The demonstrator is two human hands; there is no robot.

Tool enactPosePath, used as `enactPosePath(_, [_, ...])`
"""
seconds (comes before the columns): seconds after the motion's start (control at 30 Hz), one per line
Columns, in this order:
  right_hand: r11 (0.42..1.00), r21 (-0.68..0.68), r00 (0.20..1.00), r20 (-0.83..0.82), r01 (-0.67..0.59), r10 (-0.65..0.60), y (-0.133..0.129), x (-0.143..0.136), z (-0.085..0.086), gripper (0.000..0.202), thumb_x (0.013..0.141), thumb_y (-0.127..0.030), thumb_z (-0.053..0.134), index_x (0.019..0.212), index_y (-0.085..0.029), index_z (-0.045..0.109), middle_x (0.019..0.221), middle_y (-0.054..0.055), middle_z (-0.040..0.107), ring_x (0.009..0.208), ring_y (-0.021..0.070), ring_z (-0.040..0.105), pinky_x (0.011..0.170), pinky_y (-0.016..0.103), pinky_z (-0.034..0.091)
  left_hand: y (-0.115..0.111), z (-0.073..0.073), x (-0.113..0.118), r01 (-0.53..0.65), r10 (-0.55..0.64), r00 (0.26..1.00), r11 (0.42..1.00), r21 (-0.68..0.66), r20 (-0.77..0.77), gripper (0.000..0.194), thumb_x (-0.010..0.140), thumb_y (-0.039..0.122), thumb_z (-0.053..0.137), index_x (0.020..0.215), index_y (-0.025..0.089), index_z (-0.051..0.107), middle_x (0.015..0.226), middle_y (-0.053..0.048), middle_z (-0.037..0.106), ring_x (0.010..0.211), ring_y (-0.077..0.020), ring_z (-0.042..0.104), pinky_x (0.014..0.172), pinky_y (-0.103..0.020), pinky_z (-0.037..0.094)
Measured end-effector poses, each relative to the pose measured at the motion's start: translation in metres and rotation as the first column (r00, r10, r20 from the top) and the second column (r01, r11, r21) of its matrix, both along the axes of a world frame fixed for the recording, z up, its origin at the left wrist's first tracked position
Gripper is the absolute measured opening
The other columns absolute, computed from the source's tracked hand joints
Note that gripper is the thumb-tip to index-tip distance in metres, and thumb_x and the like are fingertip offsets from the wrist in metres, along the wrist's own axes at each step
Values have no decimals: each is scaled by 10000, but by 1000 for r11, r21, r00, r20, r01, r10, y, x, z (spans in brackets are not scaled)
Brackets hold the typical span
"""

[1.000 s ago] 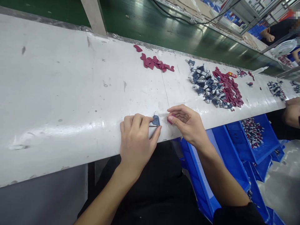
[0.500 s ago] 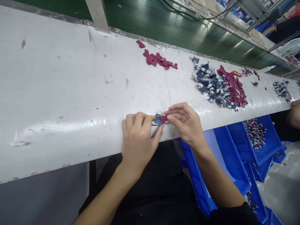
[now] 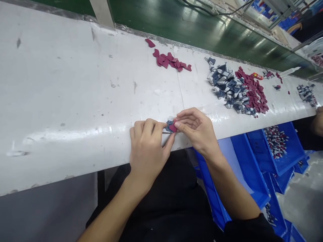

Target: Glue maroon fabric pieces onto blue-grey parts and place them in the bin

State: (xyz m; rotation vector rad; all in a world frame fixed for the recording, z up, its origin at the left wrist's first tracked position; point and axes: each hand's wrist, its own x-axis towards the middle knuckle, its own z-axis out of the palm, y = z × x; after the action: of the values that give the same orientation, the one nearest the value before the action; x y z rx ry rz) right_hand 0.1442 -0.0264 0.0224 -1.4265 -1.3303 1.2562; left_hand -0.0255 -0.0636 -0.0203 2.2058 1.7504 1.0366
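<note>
My left hand (image 3: 148, 141) rests at the table's front edge, its thumb and forefinger closed on a small blue-grey and white plastic part (image 3: 168, 125). Between the thumb and fingers of my right hand (image 3: 196, 131) is a small maroon piece (image 3: 173, 127), which overlaps the top of the blue-grey part. Fingertips hide some of both pieces, so I cannot tell whether they are joined. Further right on the table lies a heap of blue-grey and white parts (image 3: 227, 85), with a pile of maroon pieces (image 3: 254, 92) against it.
More maroon pieces (image 3: 168, 60) lie scattered near the back of the white table (image 3: 75, 84). Behind runs a green belt (image 3: 161, 20). Blue bins (image 3: 290, 158), one holding many parts, stand below at right. Another person's hand (image 3: 319, 117) shows at the right edge.
My right hand has moved slightly left, bringing the maroon piece from beside the blue-grey part to over it. My left hand keeps its grip.
</note>
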Motion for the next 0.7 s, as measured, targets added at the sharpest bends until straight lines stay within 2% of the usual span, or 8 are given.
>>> enactPosePath(0.1, [998, 64, 998, 63, -9, 5, -2, -4, 0, 300, 916, -452, 936, 1064, -258, 763, 1012, 35, 821, 944, 215, 803, 915, 407, 691, 0, 0, 0, 1, -1, 1000, 1000, 8, 1, 186, 1034, 332, 769, 1111, 165, 743, 978, -100, 711, 971, -313, 565, 806, -436, 432])
enactPosePath(0.17, [997, 77, 994, 109, -15, 7, -2, -6, -1, 284, 929, -450, 922, 1073, -258, 769, 1021, 36, 816, 925, 212, 790, 895, 407, 685, 0, 0, 0, -1, 1, 1000, 1000, 11, 3, 172, 1040, 331, 757, 1105, 173, 738, 976, -98, 712, 967, -313, 564, 808, -439, 430])
enactPosePath(0.37, [997, 32, 988, 140, -77, 72, 7, -2, -1, 346, 882, -511, 955, 995, -244, 765, 1024, 43, 812, 933, 224, 796, 863, 401, 692, -1, 0, 0, 7, -7, 1000, 1000, 0, 11, 175, 1028, 326, 772, 1094, 167, 742, 981, -94, 708, 964, -310, 555, 810, -437, 424])
enactPosePath(0.5, [992, 7, 974, 193, -122, 119, 13, 0, 6, 275, 879, -410, 966, 952, -226, 775, 968, 42, 806, 909, 231, 812, 823, 393, 698, 0, 1, -1, 14, -14, 1000, 1000, -13, 17, 180, 1015, 315, 780, 1089, 155, 747, 984, -99, 709, 974, -317, 556, 815, -445, 419])
enactPosePath(0.6, [992, 11, 971, 203, -129, 124, 10, -1, 10, 163, 939, -332, 907, 974, -234, 781, 1004, 45, 808, 956, 235, 824, 876, 409, 709, 0, 2, -1, 18, -17, 999, 1000, -20, 44, 172, 1019, 323, 774, 1087, 168, 744, 983, -91, 720, 976, -312, 560, 818, -449, 417])
enactPosePath(0.7, [993, 2, 980, 163, -117, 115, 3, -1, 11, 227, 937, -408, 919, 1009, -244, 781, 1075, 53, 820, 1024, 246, 826, 975, 446, 706, -1, 3, -1, 18, -16, 998, 999, -28, 61, 154, 1040, 331, 756, 1099, 190, 737, 966, -77, 723, 972, -300, 564, 823, -445, 422])
